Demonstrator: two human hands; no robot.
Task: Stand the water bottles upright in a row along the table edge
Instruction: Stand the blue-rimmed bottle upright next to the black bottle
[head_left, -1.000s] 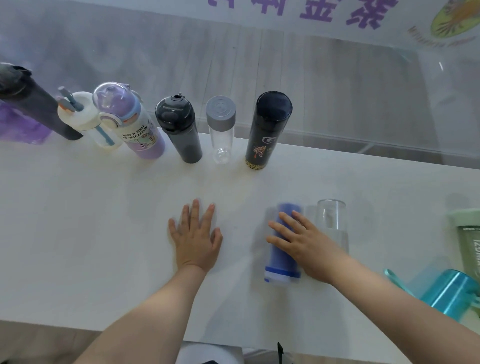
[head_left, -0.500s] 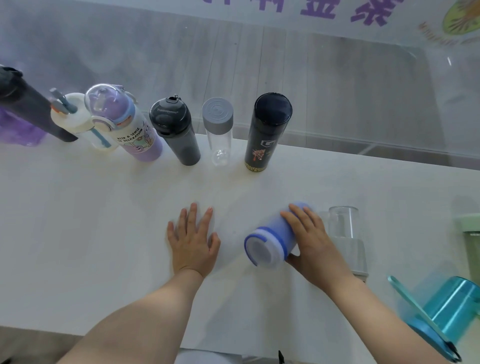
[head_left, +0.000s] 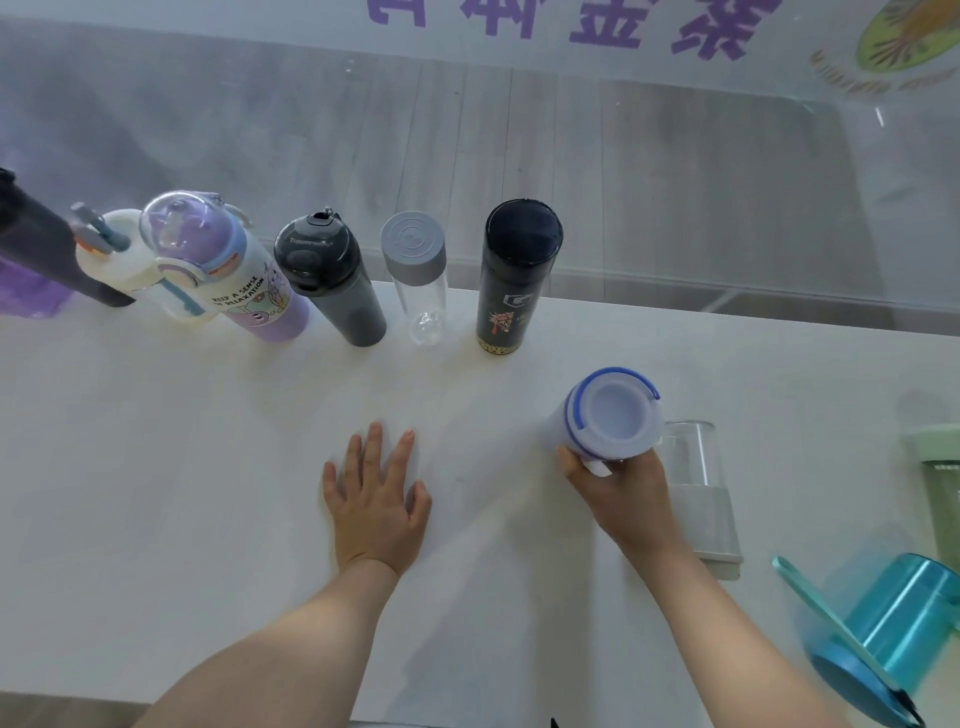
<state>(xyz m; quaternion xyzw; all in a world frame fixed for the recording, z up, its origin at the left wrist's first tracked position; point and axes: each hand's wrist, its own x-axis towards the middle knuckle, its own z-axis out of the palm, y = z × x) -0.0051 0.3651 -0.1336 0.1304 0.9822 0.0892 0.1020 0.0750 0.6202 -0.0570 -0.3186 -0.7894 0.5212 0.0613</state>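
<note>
So the frosted white bottle with the blue band (head_left: 605, 415) is in the right hand (head_left: 621, 488), fingers wrapped around its lower body, thumb on the near side. It's tipped so its round white end faces up at the camera, with a thin blue ring running around that end. Can't tell whether its far end touches the table (head_left: 182, 467) or is lifted off. It sits toward the right-middle of the tabletop, well short of the row at the far edge.

The left hand (head_left: 376, 499) is flat on the table, palm down, fingers spread, holding nothing.

Just behind the right hand a clear glass bottle with a frosted sleeve (head_left: 698, 483) lies on its side. Further right there's a pale green bottle (head_left: 940, 478) cut off by the frame, and a translucent teal bottle (head_left: 893, 618) lying down with a strap.

Along the far edge, standing upright from right to left: a glossy black flask (head_left: 511, 286) with a printed graphic, a clear tube bottle with a grey ridged cap (head_left: 418, 280), a smoky grey bottle with a flip lid (head_left: 332, 280), a lilac cartoon bottle with a domed clear lid (head_left: 234, 270), a creamy white one (head_left: 130, 260), and a dark matte one (head_left: 47, 249) at the left edge.

The table is matte white, smooth.
</note>
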